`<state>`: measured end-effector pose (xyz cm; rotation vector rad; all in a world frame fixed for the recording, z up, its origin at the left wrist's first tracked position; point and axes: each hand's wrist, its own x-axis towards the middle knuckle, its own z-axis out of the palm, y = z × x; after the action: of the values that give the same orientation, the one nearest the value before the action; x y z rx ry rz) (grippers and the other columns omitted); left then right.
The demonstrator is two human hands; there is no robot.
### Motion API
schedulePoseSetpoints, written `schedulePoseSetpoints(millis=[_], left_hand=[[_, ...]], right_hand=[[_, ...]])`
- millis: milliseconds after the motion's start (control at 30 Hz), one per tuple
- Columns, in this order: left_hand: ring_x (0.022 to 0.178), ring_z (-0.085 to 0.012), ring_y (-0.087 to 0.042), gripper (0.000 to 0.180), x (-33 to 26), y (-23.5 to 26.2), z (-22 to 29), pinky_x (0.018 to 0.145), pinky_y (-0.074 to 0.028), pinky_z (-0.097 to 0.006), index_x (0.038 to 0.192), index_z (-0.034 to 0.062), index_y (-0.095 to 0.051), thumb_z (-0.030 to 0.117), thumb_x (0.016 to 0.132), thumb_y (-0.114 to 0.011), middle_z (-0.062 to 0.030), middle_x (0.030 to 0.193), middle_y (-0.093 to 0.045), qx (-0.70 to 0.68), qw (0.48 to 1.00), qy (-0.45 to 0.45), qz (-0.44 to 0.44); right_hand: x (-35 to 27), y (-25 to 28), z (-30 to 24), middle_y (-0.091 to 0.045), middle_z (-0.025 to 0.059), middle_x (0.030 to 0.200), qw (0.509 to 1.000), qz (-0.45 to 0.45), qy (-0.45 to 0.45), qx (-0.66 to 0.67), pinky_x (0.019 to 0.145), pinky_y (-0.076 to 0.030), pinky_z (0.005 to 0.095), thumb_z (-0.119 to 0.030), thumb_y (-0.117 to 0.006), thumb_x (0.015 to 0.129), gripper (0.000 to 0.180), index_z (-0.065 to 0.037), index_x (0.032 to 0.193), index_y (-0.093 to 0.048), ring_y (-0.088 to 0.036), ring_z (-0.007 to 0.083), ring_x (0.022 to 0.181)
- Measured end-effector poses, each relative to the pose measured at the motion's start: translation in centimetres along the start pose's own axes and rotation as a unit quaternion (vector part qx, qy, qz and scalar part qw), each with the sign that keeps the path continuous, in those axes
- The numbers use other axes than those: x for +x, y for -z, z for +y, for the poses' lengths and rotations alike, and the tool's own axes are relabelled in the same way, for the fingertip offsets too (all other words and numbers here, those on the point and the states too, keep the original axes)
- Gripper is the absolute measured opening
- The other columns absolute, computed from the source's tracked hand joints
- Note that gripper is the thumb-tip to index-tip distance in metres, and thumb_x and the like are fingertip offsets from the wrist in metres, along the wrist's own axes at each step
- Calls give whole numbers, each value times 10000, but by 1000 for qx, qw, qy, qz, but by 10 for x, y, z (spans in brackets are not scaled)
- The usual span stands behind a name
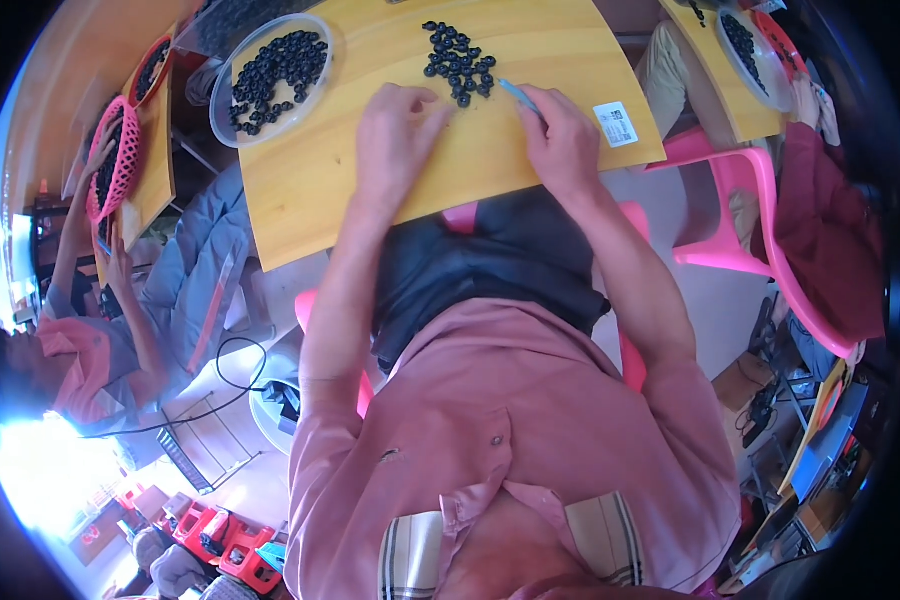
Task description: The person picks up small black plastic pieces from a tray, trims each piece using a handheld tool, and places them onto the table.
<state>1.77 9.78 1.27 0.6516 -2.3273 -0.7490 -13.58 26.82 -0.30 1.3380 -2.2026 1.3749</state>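
On the yellow wooden table lies a loose pile of small black round pieces (pixel 458 65). My left hand (pixel 395 135) is just below and left of that pile, fingers curled and thumb brought toward the index finger; whatever may be between the tips is too small to make out. To the right of the pile, my right hand (pixel 562 140) is closed around a thin light-blue pen-like tool (pixel 520 97). Its tip points up and left toward the black pieces. Farther left, a clear round plastic tub (pixel 226 112) holds many more of the same black pieces.
A white printed label (pixel 616 124) is stuck on the table's right side. At left, another person sits by a pink basket (pixel 122 165) of dark pieces. At right are a pink chair (pixel 760 200), a second person's sleeve (pixel 820 210) and another clear tub (pixel 773 85).
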Motion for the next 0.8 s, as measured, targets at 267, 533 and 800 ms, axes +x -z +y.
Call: schedulePoseSetpoints(millis=[267, 533, 800], left_hand=[[862, -331, -666, 238, 6, -33, 17, 759, -537, -447, 941, 38, -762, 230, 837, -858, -133, 876, -670, 84, 996, -10, 14], [883, -328, -661, 195, -1, -21, 10, 785, -531, -451, 942, 43, -760, 197, 849, -836, -116, 904, -678, 100, 993, -58, 27], [896, -339, -658, 195, -1, -15, 4, 798, -525, -451, 970, 38, -768, 181, 851, -827, -124, 895, -686, 88, 993, -70, 30]], right_hand=[[0, 3, -3, -713, 103, 900, 1000, -4, -9, 6, 657, -557, 431, -142, -710, 967, 137, -96, 1093, -733, -717, 345, 800], [-1, 2, -4, -718, 102, 903, 1000, -7, 1, 7, 661, -558, 426, -135, -717, 959, 131, -94, 1082, -734, -721, 337, 799], [-1, 2, -6, -714, 128, 906, 1000, -24, 2, 11, 669, -552, 414, -111, -707, 973, 146, -61, 1106, -738, -716, 346, 800]])
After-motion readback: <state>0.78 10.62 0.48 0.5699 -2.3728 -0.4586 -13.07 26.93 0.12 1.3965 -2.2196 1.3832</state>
